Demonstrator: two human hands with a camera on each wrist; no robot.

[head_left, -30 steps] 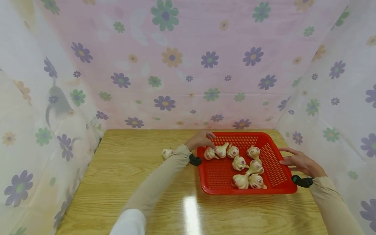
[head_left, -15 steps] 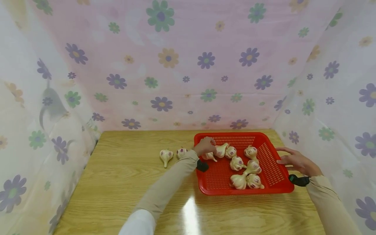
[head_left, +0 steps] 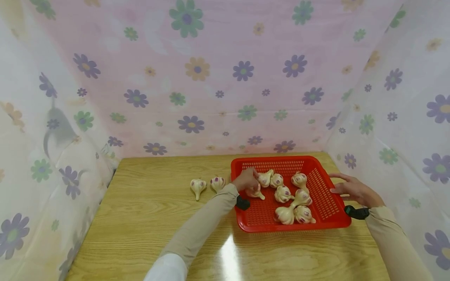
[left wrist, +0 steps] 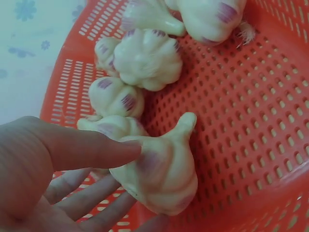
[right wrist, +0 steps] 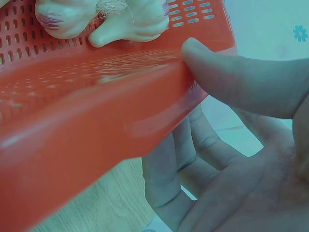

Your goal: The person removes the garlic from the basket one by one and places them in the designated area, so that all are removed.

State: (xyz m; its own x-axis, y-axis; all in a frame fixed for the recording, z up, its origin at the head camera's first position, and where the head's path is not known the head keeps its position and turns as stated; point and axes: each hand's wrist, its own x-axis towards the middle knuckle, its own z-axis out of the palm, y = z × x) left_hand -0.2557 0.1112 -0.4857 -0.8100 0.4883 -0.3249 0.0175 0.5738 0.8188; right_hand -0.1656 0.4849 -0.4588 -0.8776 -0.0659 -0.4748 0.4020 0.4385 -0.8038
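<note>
A red plastic basket (head_left: pixel 260 229) with slotted walls holds several garlic bulbs, cream with purple patches. My left hand (head_left: pixel 247 179) reaches over its left side and holds one garlic bulb (left wrist: pixel 169 179). In the left wrist view the thumb (left wrist: pixel 96 151) lies across that bulb and the other fingers pass behind it; its stalk points away from the palm. At the basket's right side my right hand (head_left: pixel 358 192) grips the rim. The right wrist view has the thumb (right wrist: pixel 227 75) on top of the rim and the fingers curled beneath, outside the wall.
Two more garlic bulbs, one farther left (head_left: pixel 198 187) and one closer to the basket (head_left: pixel 217 183), lie on the wooden table (head_left: pixel 151 218). Flower-patterned curtains (head_left: pixel 211 78) enclose the back and both sides. Other bulbs (head_left: pixel 294 199) cluster toward the basket's middle and right.
The left hand has moved farther into the basket, and the garlic bulb under it has shifted toward the front. Two table bulbs, earlier partly behind the arm, now show. The right hand stays on the rim.
</note>
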